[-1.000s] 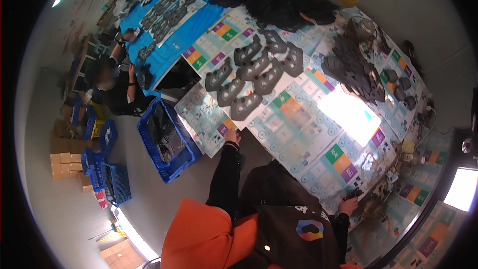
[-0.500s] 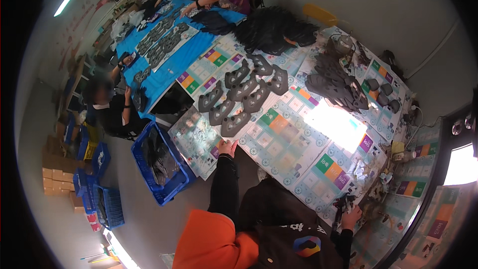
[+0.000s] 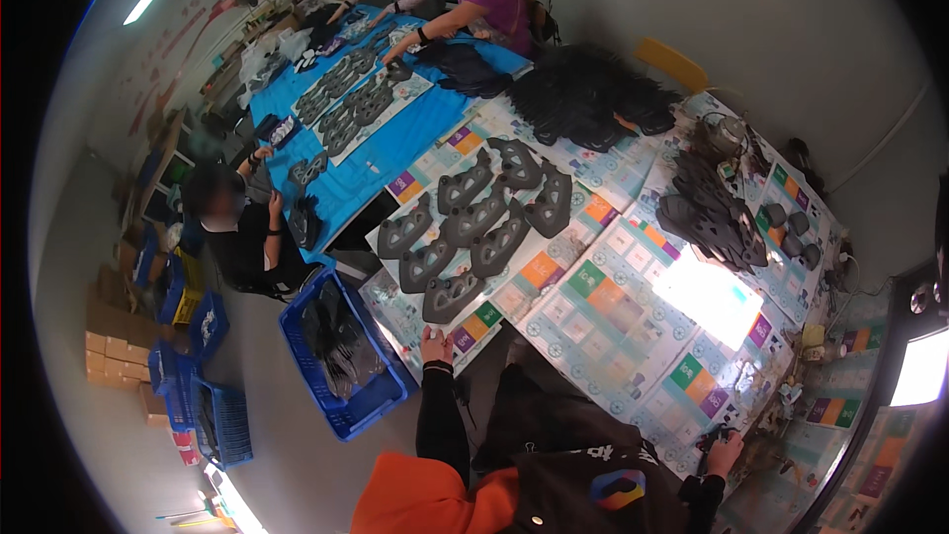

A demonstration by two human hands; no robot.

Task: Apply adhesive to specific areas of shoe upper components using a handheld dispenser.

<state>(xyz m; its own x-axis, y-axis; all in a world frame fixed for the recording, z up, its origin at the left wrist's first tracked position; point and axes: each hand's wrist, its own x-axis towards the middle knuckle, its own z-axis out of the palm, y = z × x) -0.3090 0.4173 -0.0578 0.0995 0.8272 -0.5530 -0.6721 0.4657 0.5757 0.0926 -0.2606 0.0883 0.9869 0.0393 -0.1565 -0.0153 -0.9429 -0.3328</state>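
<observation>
The left hand (image 3: 437, 347) is at the worktop's (image 3: 618, 341) near left edge, beside the grey pads (image 3: 473, 221); its grip cannot be told. The right hand's (image 3: 725, 455) fingers close on a black object (image 3: 714, 437). A careless leftward tug could spill pads.

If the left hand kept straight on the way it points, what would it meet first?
Probably the nearest dark grey openwork piece, just ahead of the left hand, though depth is hard to judge.
</observation>
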